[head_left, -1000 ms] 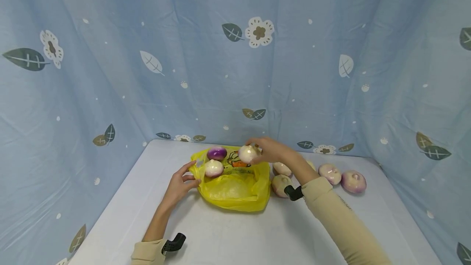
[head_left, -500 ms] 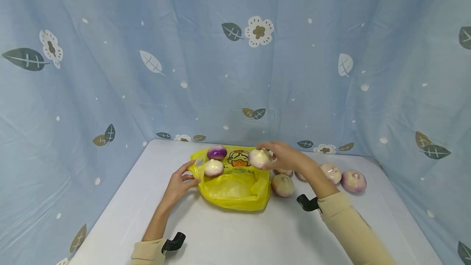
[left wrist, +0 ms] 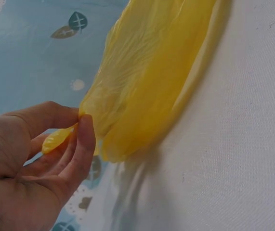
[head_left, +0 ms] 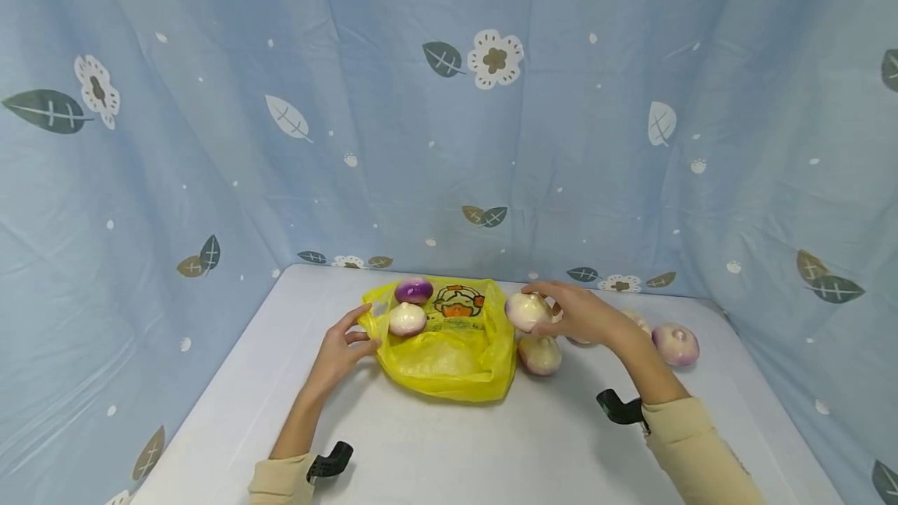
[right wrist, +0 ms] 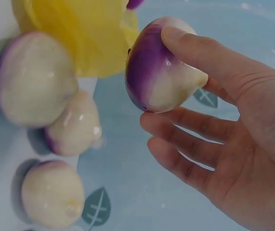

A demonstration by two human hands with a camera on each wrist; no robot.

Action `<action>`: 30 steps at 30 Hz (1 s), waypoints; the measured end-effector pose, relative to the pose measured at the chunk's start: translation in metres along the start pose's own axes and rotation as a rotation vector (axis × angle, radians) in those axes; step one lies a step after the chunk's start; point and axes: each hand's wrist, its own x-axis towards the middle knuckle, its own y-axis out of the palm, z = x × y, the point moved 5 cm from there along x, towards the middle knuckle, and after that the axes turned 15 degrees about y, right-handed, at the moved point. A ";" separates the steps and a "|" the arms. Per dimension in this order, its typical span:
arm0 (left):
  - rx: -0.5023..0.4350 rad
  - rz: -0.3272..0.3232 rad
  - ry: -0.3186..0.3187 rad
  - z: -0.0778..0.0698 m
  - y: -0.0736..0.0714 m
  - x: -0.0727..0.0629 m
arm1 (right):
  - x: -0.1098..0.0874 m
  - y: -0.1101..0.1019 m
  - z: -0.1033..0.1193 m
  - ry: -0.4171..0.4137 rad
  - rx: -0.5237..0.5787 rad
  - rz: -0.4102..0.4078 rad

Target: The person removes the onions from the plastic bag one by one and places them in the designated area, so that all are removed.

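Note:
In the head view, my left hand (head_left: 340,357) pinches the left edge of a yellow plastic bag (head_left: 435,372) with a duck print. The left wrist view shows the bag film (left wrist: 147,82) between thumb and fingertips. My right hand (head_left: 578,314) holds a purple-and-white onion (head_left: 525,312) in its fingers, just past the bag's right edge; the right wrist view shows this onion (right wrist: 159,67) above the table. A purple onion (head_left: 414,291) and a whitish onion (head_left: 408,319) lie at the bag's left side; whether they are inside it I cannot tell.
An onion (head_left: 539,355) sits close to the bag's right side. Farther right lies another onion (head_left: 676,344), with others partly behind my right hand and forearm. A blue patterned curtain (head_left: 449,139) hangs along the back and sides of the white table (head_left: 435,450).
My right hand has moved right with the onion, from over the duck print to beyond the bag's right edge. The left hand and the bag have stayed about where they were.

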 end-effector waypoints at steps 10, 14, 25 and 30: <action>0.005 0.002 0.000 -0.001 0.001 -0.001 | -0.017 -0.002 -0.029 -0.025 0.010 -0.090; 0.005 -0.001 0.009 -0.001 0.001 -0.001 | -0.022 0.000 -0.041 -0.011 0.006 -0.115; 0.017 -0.007 -0.001 0.001 0.002 -0.001 | -0.039 0.007 -0.062 0.006 -0.050 -0.163; 0.013 -0.005 0.004 -0.001 0.001 -0.001 | -0.043 0.014 -0.073 -0.025 -0.049 -0.186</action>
